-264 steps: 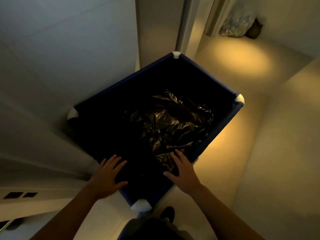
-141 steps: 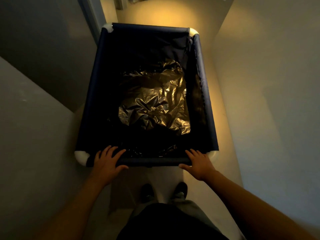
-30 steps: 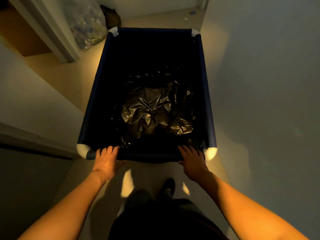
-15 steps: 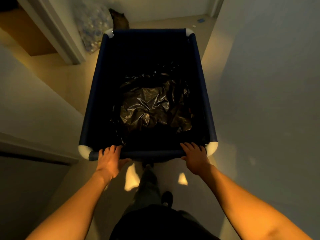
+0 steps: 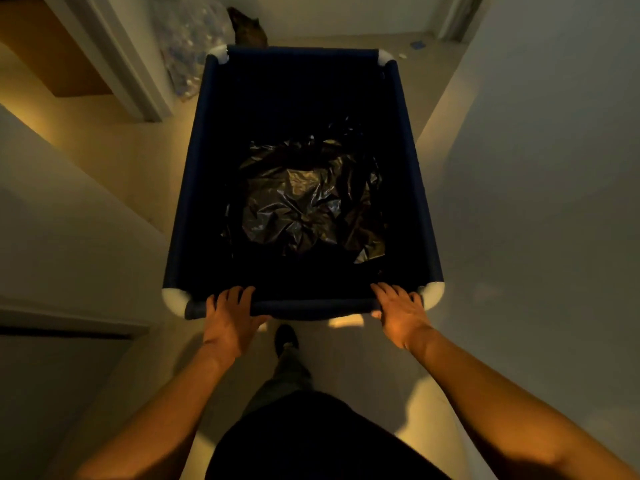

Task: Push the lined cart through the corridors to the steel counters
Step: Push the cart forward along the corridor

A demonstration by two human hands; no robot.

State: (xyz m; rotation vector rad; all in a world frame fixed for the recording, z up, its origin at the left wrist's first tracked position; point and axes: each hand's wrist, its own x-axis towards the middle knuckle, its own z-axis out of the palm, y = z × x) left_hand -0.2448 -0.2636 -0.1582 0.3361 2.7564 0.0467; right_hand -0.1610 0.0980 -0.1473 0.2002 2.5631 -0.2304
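Note:
A dark blue fabric cart [image 5: 419,188] with white corner caps fills the middle of the head view. It stands in a narrow corridor. A crumpled black plastic liner [image 5: 304,206] lies at its bottom. My left hand [image 5: 228,317] grips the near rail [image 5: 311,307] close to the left corner, fingers over the top and thumb underneath. My right hand [image 5: 401,313] grips the same rail close to the right corner. Both arms are stretched forward.
A pale wall [image 5: 536,168] runs close along the cart's right side, and another wall [image 5: 69,220] on the left. A white door frame [image 5: 117,60] opens at far left. A clear bag of bottles [image 5: 187,39] and a dark object [image 5: 249,29] sit just beyond the cart.
The cart has rolled forward along the corridor; the door frame and the bag of bottles are closer. Both hands stay on the near rail. One foot has stepped forward.

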